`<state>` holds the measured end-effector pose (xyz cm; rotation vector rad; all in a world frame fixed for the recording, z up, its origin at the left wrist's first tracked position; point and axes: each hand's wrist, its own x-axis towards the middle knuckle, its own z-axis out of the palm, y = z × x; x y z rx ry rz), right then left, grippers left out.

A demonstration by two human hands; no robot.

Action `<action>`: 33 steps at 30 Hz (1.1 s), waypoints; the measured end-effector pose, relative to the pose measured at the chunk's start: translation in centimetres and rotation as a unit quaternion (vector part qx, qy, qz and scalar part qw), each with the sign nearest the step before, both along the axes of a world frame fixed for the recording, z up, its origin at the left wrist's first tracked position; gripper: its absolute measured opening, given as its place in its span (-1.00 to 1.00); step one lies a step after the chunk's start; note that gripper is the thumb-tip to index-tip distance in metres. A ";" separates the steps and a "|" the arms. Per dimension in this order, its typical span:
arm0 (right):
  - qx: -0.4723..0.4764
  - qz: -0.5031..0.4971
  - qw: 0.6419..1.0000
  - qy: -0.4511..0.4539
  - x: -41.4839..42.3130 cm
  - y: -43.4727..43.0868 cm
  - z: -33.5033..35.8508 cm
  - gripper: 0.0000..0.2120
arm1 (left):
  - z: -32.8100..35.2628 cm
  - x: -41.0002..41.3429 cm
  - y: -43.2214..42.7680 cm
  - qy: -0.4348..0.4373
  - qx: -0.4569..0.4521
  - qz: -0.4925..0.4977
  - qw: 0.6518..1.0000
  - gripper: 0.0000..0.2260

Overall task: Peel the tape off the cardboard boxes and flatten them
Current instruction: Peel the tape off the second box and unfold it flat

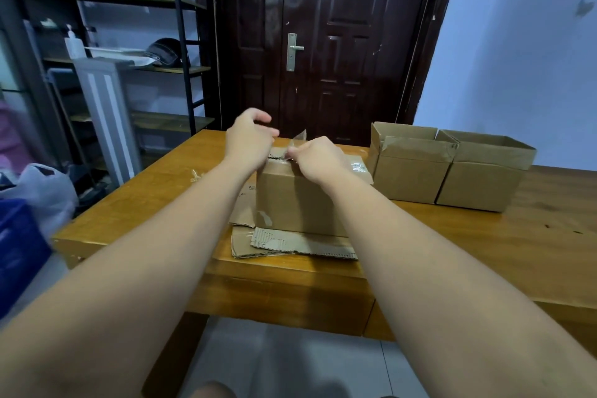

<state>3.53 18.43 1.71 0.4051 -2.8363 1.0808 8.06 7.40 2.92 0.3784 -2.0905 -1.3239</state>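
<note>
Upright brown box point(300, 197), right grip point(318, 157) pinching its lifted clear tape point(299, 136), left grip point(248, 136) curled, hold unclear

Left arm: bare, stretched from the lower left over the near edge of the table point(145, 203), forearm straight.
Left hand point(250, 139): back up, fingers curled forward above the far left of the box point(300, 203) top; whether it holds anything cannot be told.
Right arm: bare, stretched from the lower right, angled inward.
Right hand point(315, 157): back up, fingertips point(292, 150) pinching a strip of clear tape point(300, 136) that stands up from the box top.
Hands: just beside each other.
</note>
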 end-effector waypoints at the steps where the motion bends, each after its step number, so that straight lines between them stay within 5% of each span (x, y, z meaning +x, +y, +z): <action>1: -0.006 -0.010 1.000 -0.001 0.1 0.0 0.0 -0.68 | -0.6 -0.2 -0.1 -0.027 -0.053 0.003 0.998 -0.75; 6: 0.001 -0.037 0.999 0.026 0.6 0.2 -0.1 -0.77 | -2.8 -0.3 1.0 -0.078 -0.221 -0.011 0.972 -0.69; 15: -0.033 -0.086 0.994 0.058 1.2 0.3 0.0 -0.74 | -2.9 -0.8 0.9 -0.106 -0.254 -0.001 0.962 -0.72; 20: -0.229 -0.123 0.965 0.026 0.0 0.9 0.4 -0.73 | -2.8 -0.8 1.0 -0.120 -0.252 0.001 0.960 -0.66; 24: -0.431 -0.093 0.897 -0.028 -0.2 2.1 0.9 -0.89 | -2.2 -1.0 1.3 -0.172 -0.268 0.027 0.947 -0.62; 27: -0.519 -0.118 0.843 -0.070 -0.3 3.1 1.4 -0.72 | -1.3 -1.0 3.0 -0.223 -0.348 0.073 0.908 -0.73; 30: -0.435 -0.060 0.896 -0.070 -0.3 3.5 1.1 -0.50 | -1.8 -1.1 4.6 -0.231 -0.415 0.084 0.876 -0.67; 33: -0.297 0.008 0.954 -0.040 0.2 3.4 0.3 -0.76 | -2.2 -1.0 4.3 -0.219 -0.426 0.056 0.876 -0.67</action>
